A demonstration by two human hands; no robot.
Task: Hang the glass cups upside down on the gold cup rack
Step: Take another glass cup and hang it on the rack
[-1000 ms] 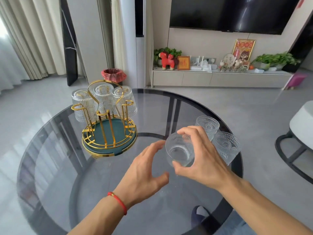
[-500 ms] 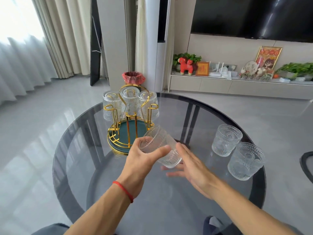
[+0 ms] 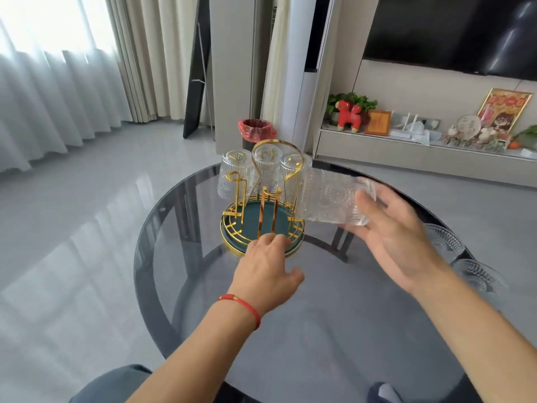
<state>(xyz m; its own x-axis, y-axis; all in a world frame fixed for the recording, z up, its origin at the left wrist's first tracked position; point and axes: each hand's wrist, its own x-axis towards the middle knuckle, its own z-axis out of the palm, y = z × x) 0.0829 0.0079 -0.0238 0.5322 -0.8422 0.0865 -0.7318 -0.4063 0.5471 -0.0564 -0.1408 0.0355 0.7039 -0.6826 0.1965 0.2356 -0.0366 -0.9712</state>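
Head view: the right hand (image 3: 398,237) has its grip closed around a glass cup (image 3: 331,199) lying sideways at 3 o'clock of the gold cup rack (image 3: 263,210), likely turning it for a free peg. The left hand (image 3: 266,269), grip spread, steadies the rack's base on the counter (image 3: 334,330).

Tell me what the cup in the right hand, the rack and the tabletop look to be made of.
Cup: clear pressed glass, transparent with embossed dots and a medallion. Rack: thin metal wire, it seems, with a shiny gold finish that glints; its round base looks matte teal. Tabletop: smoked grey glass, glossy, with the dark frame showing through.
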